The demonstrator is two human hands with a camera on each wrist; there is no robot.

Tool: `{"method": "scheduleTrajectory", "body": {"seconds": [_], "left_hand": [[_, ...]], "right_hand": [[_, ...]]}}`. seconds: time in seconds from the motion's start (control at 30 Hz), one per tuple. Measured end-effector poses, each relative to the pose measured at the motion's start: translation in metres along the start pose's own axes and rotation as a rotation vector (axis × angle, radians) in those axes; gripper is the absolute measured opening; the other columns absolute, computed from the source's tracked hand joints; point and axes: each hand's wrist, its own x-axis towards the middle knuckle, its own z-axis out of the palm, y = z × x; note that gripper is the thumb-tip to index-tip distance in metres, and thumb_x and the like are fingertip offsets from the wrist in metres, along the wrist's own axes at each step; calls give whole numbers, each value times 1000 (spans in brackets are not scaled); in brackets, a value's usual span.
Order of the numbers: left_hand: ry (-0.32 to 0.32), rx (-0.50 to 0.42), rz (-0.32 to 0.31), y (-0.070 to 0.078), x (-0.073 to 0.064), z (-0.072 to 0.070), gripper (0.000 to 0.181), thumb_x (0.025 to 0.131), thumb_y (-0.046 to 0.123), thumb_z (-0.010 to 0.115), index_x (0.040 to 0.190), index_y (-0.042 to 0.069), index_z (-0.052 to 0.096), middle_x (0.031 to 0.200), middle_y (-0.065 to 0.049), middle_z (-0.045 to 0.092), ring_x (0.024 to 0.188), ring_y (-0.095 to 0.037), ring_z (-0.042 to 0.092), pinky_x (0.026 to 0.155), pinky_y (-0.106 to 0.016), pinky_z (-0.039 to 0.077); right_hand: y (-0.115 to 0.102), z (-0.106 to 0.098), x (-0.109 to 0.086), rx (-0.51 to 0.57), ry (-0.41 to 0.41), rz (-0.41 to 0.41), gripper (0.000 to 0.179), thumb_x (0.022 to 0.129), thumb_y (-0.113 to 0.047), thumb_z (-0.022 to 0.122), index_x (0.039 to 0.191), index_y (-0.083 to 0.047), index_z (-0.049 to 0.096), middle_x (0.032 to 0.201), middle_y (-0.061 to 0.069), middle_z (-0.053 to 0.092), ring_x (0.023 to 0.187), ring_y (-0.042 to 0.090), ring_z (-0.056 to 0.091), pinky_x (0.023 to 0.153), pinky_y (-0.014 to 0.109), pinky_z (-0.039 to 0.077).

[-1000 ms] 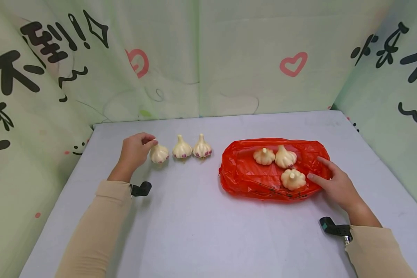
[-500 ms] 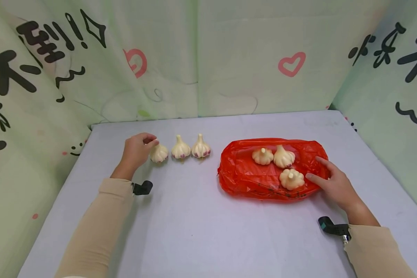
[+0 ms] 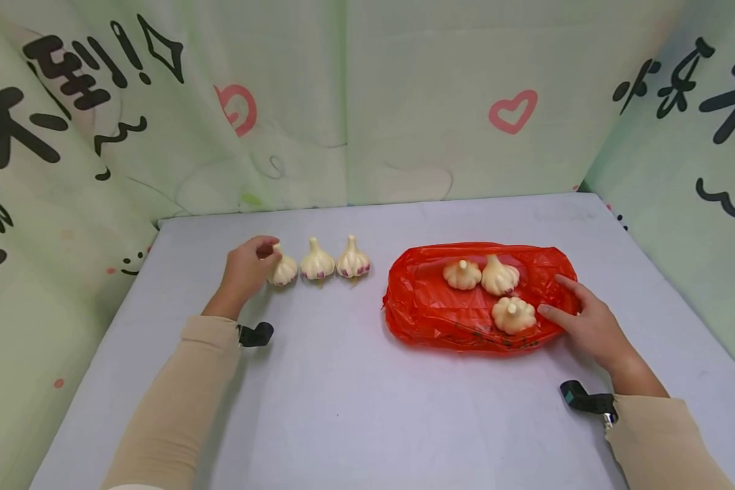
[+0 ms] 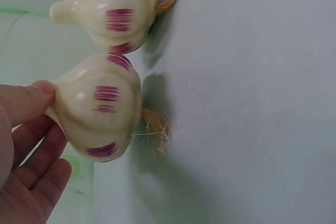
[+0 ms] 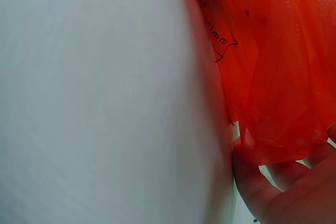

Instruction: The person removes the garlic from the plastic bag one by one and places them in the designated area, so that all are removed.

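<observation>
My left hand (image 3: pixel 248 269) pinches the stem of a white garlic bulb (image 3: pixel 285 272) at the left end of a short row. In the left wrist view the thumb is on the stem of this bulb (image 4: pixel 100 111), whose purple streaks and root tuft show. It touches or nearly touches the middle bulb (image 3: pixel 317 262); a third bulb (image 3: pixel 353 260) stands upright to its right. My right hand (image 3: pixel 594 330) grips the right end of a red plastic bag (image 3: pixel 429 306), thumb and fingers around its edge. On the bag lie three more bulbs (image 3: pixel 514 316).
A white-covered table (image 3: pixel 355 408) bears everything. Pale green curtains (image 3: pixel 416 102) with black characters and pink hearts enclose its back and sides. A small black camera is strapped at each wrist, over beige sleeves (image 3: pixel 165 401).
My left hand has slid its garlic bulb slightly right, narrowing the gap to the middle bulb. My right hand and the red bag hold their place; the head view has shifted a little.
</observation>
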Motion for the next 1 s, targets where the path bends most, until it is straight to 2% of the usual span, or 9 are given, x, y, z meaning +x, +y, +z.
{"method": "scheduleTrajectory", "body": {"seconds": [0.33,0.57,0.77,1.0], "left_hand": [[-5,-12,6,-2,-1,6,38,101,14,60,136,0,56,126,-21,62,123,-35,55,97,-45,47],[34,-48,-1,-3,-3,10,38,101,13,59,137,1,56,125,-21,63,122,-35,55,97,-45,46],[60,-35,-18,-3,-3,12,39,102,14,58,139,3,54,126,-20,61,122,-34,54,97,-46,46],[120,-34,-5,-5,-4,13,38,101,13,57,137,2,55,121,-20,63,119,-35,56,96,-47,46]], "right_hand": [[0,0,0,1,1,3,80,101,-38,56,156,4,17,152,41,19,134,61,22,92,69,42],[0,0,-1,5,-5,8,80,101,-38,56,157,4,16,152,41,18,135,61,21,92,69,42],[1,0,-1,-2,0,2,80,101,-38,56,156,4,17,152,41,18,134,61,22,91,69,43],[1,0,0,6,-3,-2,80,101,-38,56,157,4,17,152,41,18,135,61,22,92,69,42]]}}
